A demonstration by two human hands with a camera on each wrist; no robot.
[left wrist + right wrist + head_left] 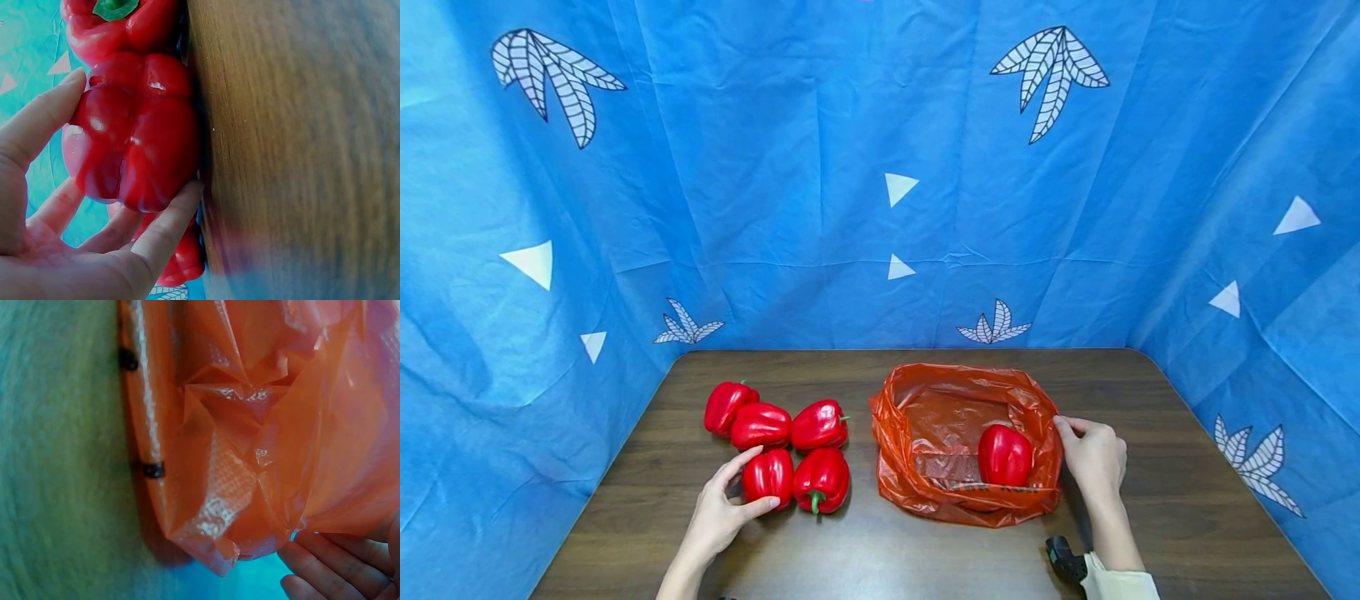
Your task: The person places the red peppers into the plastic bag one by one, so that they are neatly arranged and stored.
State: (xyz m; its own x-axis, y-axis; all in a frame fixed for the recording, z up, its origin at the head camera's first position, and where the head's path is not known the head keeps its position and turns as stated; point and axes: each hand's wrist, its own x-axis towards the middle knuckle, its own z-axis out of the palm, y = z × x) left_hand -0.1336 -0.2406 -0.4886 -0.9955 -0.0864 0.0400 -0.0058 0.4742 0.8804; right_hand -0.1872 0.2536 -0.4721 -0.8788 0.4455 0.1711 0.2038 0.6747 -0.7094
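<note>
At left, we see the left hand (pixel 718 511) gripping the near-left red pepper (pixel 768 477), thumb on its near side, fingers on its far side. To the right, past another pepper (pixel 822 478), stands the open orange bag (pixel 895 467); the right hand (pixel 1095 456) pinches its right rim.

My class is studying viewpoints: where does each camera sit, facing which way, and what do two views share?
Head: on the person's head, facing forward and down at the table and blue backdrop; left hand, right hand and a pale sleeve show.
Left wrist: on that wrist, facing a red pepper; left-hand fingers show.
Right wrist: on that wrist, facing the orange bag; right-hand fingers show.
Shared by head and left wrist: that pepper.
</note>
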